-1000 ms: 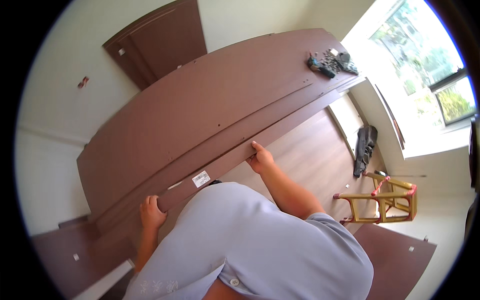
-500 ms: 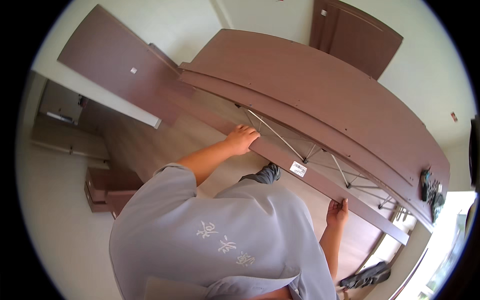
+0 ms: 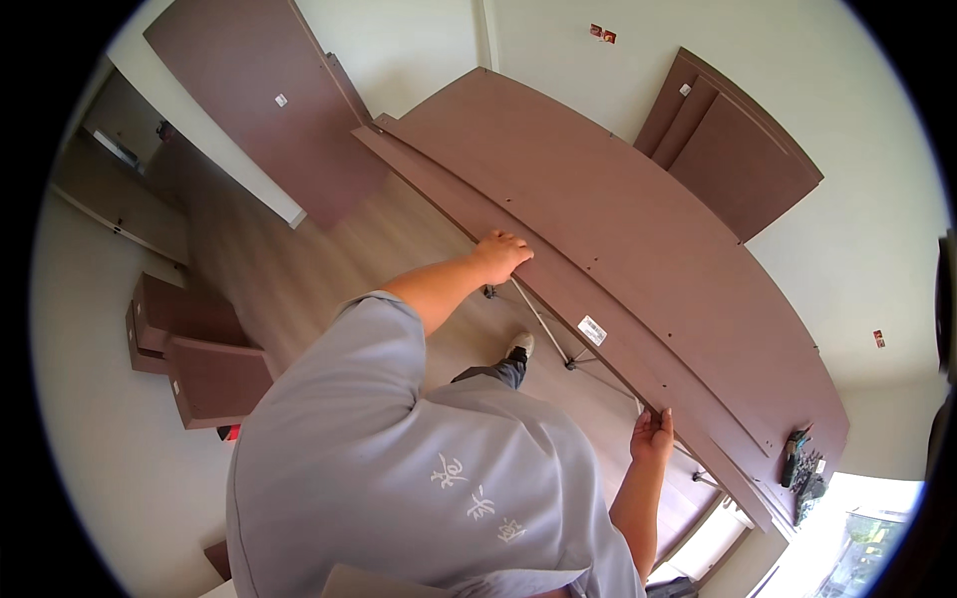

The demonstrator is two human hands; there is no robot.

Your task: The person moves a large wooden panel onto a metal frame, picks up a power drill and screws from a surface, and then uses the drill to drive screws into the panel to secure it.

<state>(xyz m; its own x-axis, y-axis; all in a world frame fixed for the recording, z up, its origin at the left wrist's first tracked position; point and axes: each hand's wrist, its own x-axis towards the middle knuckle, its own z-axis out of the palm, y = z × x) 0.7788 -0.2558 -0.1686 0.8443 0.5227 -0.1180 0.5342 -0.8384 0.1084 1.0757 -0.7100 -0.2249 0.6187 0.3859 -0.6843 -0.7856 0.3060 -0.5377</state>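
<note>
A long narrow brown board [image 3: 638, 374] with a white label [image 3: 592, 330] runs along the near edge of a large brown panel [image 3: 638, 239]. Its exact contact with the panel cannot be told. My left hand [image 3: 501, 257] is closed over the board's near edge, fingers on its top face, left of the label. My right hand [image 3: 653, 439] grips the same edge farther right, with part of the fingers hidden beneath. Small dark holes dot the panel, which rests on a thin metal folding stand [image 3: 543, 324].
A dark hand tool [image 3: 795, 456] and several small dark pieces lie at the panel's right end. Brown panels [image 3: 269, 110] lean on the left wall, others [image 3: 733, 149] on the far wall. Brown boxes or drawers [image 3: 214, 369] sit at left on the wooden floor [image 3: 289, 269].
Both hands have brought the narrow board up from below and in front of the panel to its near edge. My view has shifted, and one foot has moved.
</note>
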